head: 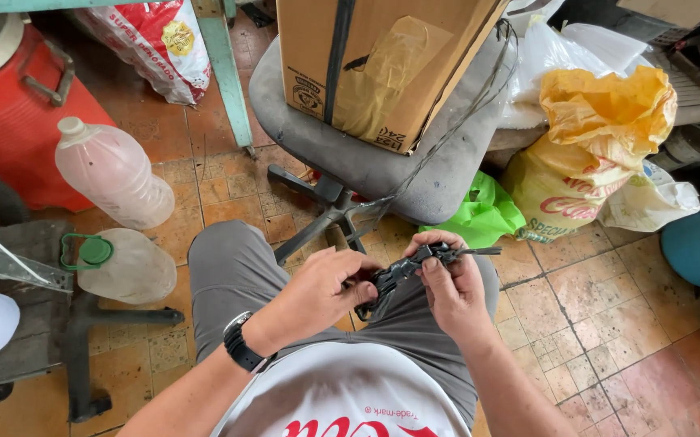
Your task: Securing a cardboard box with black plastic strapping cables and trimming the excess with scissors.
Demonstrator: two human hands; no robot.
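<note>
Black metal part point(414, 263) | both hands grip | long axis left-right, tip right

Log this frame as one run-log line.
left hand: grips black metal part | right hand: grips same part | location: over lap | ahead: grey chair, cardboard box

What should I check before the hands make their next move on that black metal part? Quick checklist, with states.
1. Left hand on the black metal part: ok, fingers wrap its lower end.
2. Right hand on the part: ok, fingertips pinch its upper end.
3. Part supported: ok, held above the lap, clear of the floor.
4. Thin rod sticking out toward the right: cannot tell whether it is fixed or loose.
5. Cable draped over the grey chair seat: cannot tell whether it joins the part.
6. Cardboard box on the chair: ok, resting flat on the seat.
</note>
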